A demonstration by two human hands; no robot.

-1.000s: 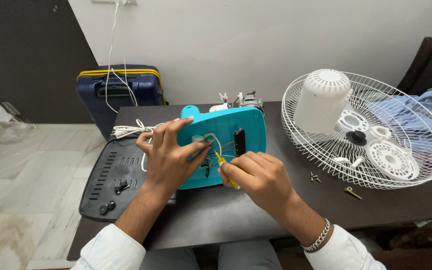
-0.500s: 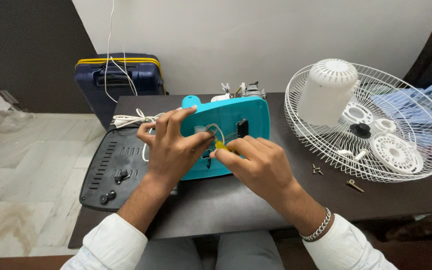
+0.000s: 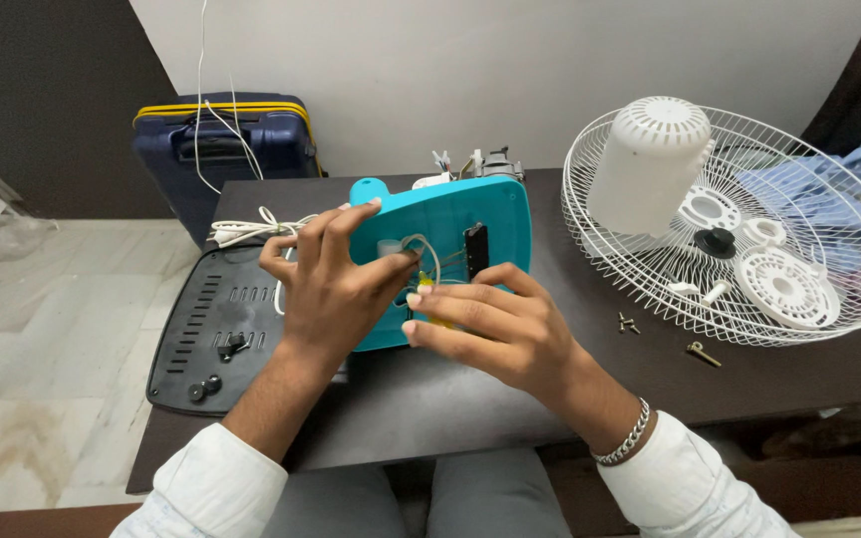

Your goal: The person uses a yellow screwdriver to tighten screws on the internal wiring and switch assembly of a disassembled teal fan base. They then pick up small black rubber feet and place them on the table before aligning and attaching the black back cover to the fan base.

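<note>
Teal fan base (image 3: 495,214) on dark table (image 3: 450,399): left hand (image 3: 336,284) spread flat upon it, gripping nothing. Right hand (image 3: 495,329) pinches yellow-handled tool (image 3: 426,291) among the wires (image 3: 429,254); wire fan guard (image 3: 739,229) well apart.

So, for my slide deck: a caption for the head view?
Both hands work on wires in a teal fan base beside a white fan grille.

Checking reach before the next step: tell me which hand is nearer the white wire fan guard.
Right. The right hand lies on the teal housing, on the side toward the fan guard; the left hand sits farther away, at its opposite side.
</note>
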